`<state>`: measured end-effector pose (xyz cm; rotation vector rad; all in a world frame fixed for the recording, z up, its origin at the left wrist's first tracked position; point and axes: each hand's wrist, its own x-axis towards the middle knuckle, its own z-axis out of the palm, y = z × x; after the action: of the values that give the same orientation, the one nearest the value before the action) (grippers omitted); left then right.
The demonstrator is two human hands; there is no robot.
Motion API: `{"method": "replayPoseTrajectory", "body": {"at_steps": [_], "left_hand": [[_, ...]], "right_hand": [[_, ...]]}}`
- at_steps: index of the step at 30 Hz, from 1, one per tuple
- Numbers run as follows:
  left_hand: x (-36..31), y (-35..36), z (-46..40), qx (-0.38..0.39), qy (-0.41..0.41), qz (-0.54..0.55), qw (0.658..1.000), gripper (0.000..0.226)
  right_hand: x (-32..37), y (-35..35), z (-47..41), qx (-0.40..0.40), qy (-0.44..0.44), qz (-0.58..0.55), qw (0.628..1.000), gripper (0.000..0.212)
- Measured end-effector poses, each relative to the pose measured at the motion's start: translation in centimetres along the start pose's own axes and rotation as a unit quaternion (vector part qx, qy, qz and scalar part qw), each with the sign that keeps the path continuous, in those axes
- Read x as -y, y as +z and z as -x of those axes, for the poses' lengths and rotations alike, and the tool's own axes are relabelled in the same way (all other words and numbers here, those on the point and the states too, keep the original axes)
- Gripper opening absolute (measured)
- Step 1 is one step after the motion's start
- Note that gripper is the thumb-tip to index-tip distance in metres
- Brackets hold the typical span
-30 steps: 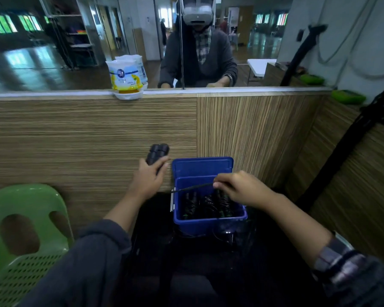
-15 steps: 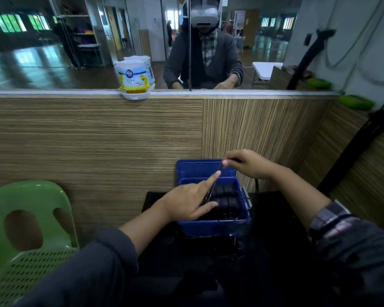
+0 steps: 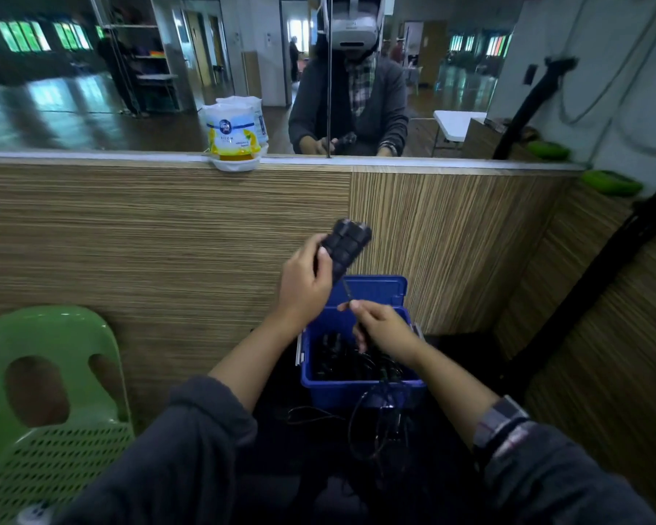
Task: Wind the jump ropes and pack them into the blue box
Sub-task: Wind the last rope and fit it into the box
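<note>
The blue box (image 3: 360, 392) sits open on a dark surface against the wooden wall, its lid (image 3: 379, 289) leaning back. Dark wound ropes (image 3: 349, 361) lie inside. My left hand (image 3: 303, 282) is raised above the box, shut on two black jump rope handles (image 3: 347, 244) held side by side. My right hand (image 3: 383, 327) hovers over the box and pinches the thin black rope (image 3: 347, 289) that runs down from the handles. More loose cord (image 3: 379, 418) hangs over the front of the box.
A green plastic chair (image 3: 42, 403) stands at the left. A white tub (image 3: 233, 140) sits on the ledge below a mirror that reflects a person with a headset. A black slanted pole (image 3: 584, 297) leans at the right.
My left hand has risen out of the box with the black handles. My right hand has come down from the lid to pinch the rope just under them.
</note>
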<state>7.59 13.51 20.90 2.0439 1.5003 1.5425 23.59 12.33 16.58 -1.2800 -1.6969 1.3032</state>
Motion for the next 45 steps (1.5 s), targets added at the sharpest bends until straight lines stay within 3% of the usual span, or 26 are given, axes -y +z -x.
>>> {"method": "replayPoseTrajectory", "body": {"at_steps": [3, 7, 10, 13, 16, 21, 27, 32, 37, 41, 45], "left_hand": [[1.3, -0.5, -1.1, -0.056, -0.061, -0.022, 0.996, 0.032], [3.3, -1.8, -2.3, -0.111, -0.172, -0.077, 0.976, 0.032], [4.7, -3.2, -2.8, -0.122, -0.228, -0.132, 0.957, 0.034], [5.9, -3.8, -2.2, -0.090, -0.228, -0.215, 0.945, 0.036], [6.9, -3.3, -0.6, -0.023, -0.195, -0.293, 0.936, 0.038], [7.5, -1.9, 2.2, 0.151, -0.077, -0.357, 0.919, 0.035], [6.3, -0.7, 5.9, 0.256, 0.161, -0.236, 0.924, 0.073], [3.8, -1.2, 6.6, 0.291, 0.207, -0.128, 0.925, 0.069], [1.7, -1.2, 5.6, 0.210, 0.168, -0.003, 0.963, 0.051], [0.7, -1.3, 3.6, 0.070, 0.076, 0.034, 0.994, 0.044], [1.6, -1.8, 1.5, -0.014, -0.028, -0.014, 0.999, 0.045]], "right_hand": [[-0.1, 2.5, 0.4, -0.022, 0.003, 0.008, 1.000, 0.027], [-1.1, 4.2, 1.5, -0.024, -0.018, 0.159, 0.987, 0.025], [-1.5, 5.0, 2.9, -0.001, -0.054, 0.258, 0.965, 0.030], [0.3, 5.0, 4.0, 0.020, -0.091, 0.310, 0.946, 0.032], [3.1, 4.3, 4.6, 0.040, -0.125, 0.335, 0.933, 0.031], [6.1, 0.8, 3.8, 0.018, -0.140, 0.382, 0.913, 0.027], [5.3, -3.6, 1.2, -0.014, -0.113, 0.359, 0.926, 0.017], [2.7, -5.6, 0.2, 0.040, -0.086, 0.289, 0.952, 0.017], [2.4, -5.7, 0.4, 0.017, -0.066, 0.147, 0.987, 0.025], [0.1, -4.2, 0.7, 0.049, 0.009, 0.195, 0.979, 0.025], [-0.2, -1.7, 1.8, 0.011, -0.002, 0.184, 0.983, 0.019]]}}
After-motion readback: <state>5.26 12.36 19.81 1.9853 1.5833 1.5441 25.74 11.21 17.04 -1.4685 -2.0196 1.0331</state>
